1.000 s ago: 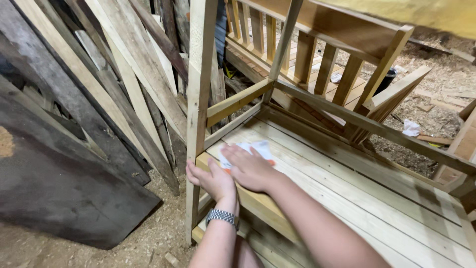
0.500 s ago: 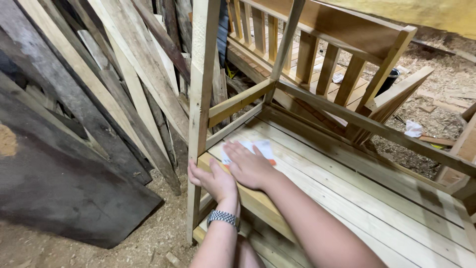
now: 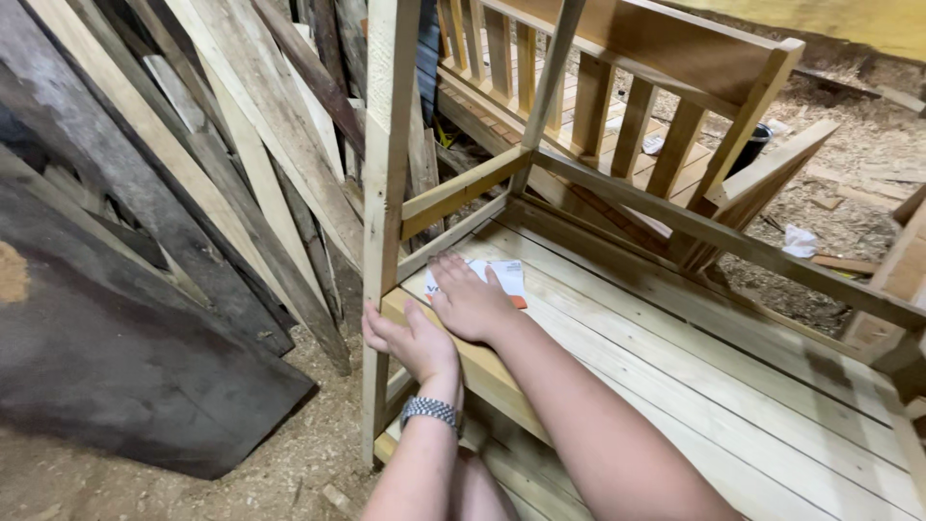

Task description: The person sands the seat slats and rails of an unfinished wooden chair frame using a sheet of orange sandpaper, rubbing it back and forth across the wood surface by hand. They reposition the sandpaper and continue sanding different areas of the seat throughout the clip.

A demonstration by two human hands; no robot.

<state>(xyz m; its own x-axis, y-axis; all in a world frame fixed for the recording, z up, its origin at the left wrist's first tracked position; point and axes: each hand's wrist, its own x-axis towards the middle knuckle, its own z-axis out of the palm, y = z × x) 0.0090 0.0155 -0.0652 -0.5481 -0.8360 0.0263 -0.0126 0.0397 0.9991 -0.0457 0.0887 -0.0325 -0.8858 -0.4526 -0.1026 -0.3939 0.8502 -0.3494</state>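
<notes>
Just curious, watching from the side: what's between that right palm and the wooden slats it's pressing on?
In the head view, a white sheet of sandpaper lies flat between the right hand and the slatted deck. The hand covers most of it.

Mostly hidden under the right hand [image 3: 470, 301] — a white sheet [image 3: 508, 278] with an orange edge, only its far corner showing; kind impossible to tell. Tucked behind the front rail [image 3: 482, 367] just left of that sheet, the fingertips of the left hand [image 3: 413, 342]. Cut off by the bottom edge, both forearms. Beyond the sheet, behind the slatted back [image 3: 617, 125], a dark round container [image 3: 748, 147] — largely screened. Far right of the sheet, a crumpled white scrap [image 3: 800, 240], too small to identify.
</notes>
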